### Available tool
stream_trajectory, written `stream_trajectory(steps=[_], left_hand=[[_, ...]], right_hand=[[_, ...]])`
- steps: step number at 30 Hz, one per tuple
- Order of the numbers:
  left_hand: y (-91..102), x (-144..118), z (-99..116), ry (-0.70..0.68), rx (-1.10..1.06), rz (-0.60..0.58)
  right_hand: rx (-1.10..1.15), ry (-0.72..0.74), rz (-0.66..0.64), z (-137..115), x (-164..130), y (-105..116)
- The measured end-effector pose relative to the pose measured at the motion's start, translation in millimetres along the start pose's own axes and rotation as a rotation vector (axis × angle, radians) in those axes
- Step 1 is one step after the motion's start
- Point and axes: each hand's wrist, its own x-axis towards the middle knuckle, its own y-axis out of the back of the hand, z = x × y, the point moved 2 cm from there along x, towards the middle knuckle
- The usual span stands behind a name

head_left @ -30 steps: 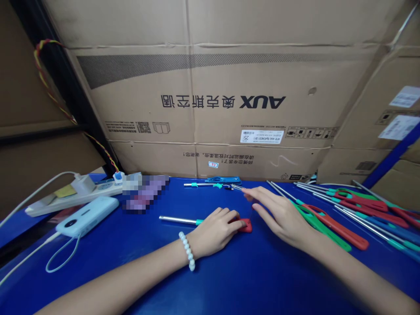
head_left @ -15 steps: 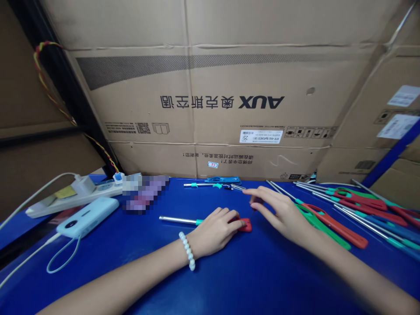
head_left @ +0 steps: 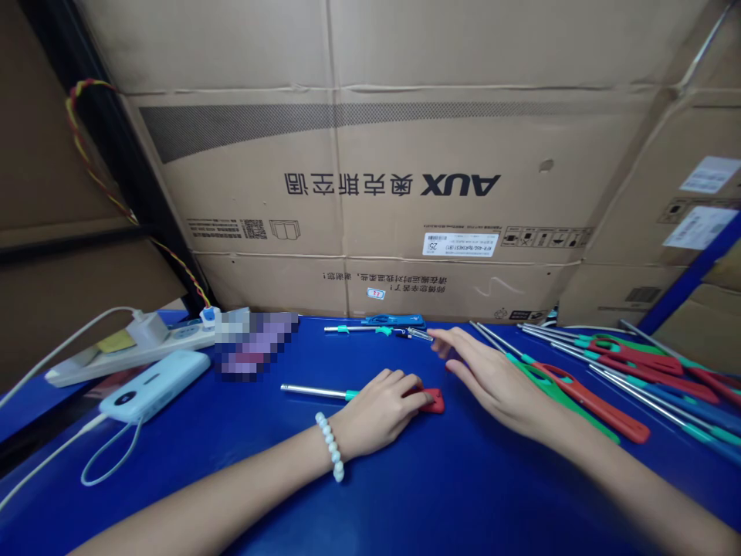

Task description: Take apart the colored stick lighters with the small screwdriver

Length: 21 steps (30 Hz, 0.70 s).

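Observation:
My left hand [head_left: 382, 409] is closed over a gas lighter and holds it down on the blue tabletop. Its metal tube [head_left: 312, 391] sticks out to the left, and the end of its red handle [head_left: 435, 401] shows past my fingertips; the middle is hidden. Just to the right, my right hand [head_left: 486, 378] hovers with thumb and fingers apart, nothing visible between them. Beyond its fingertips lies a clear part with a black end [head_left: 420, 334], in line with a metal tube with teal pieces [head_left: 359, 330]. A blue handle shell [head_left: 394, 320] rests behind these.
Several lighters with red, green and blue handles lie at the right, including an orange-red one [head_left: 602, 401]. A light-blue power bank [head_left: 155, 384] and a white power strip [head_left: 191, 340] with cables occupy the left. A cardboard wall [head_left: 382, 131] stands behind the table.
My right thumb and fingers have spread apart from a pinch near the red handle's end. My left hand and the lighter under it have stayed in place.

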Motion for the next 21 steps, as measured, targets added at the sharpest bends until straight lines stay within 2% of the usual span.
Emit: stream_trajectory(steps=[3, 8, 12, 18, 21], left_hand=[[-0.2, 0.1, 0.1, -0.001, -0.008, -0.008], [-0.4, 0.3, 0.1, 0.0, 0.011, -0.017], [-0.3, 0.1, -0.2, 0.0, -0.005, -0.02], [-0.3, 0.4, -0.3, 0.001, 0.002, -0.022], [-0.6, 0.3, -0.3, -0.001, -0.007, -0.025]], right_hand=[[0.082, 0.003, -0.048, -1.2, 0.2, 1.2], [-0.059, -0.019, -0.014, -2.8, -0.1, 1.3], [0.075, 0.003, -0.089, -4.5, 1.2, 6.6], [-0.048, -0.037, -0.007, -2.1, 0.4, 2.8], [0.058, -0.046, -0.056, -4.0, 0.6, 4.7]])
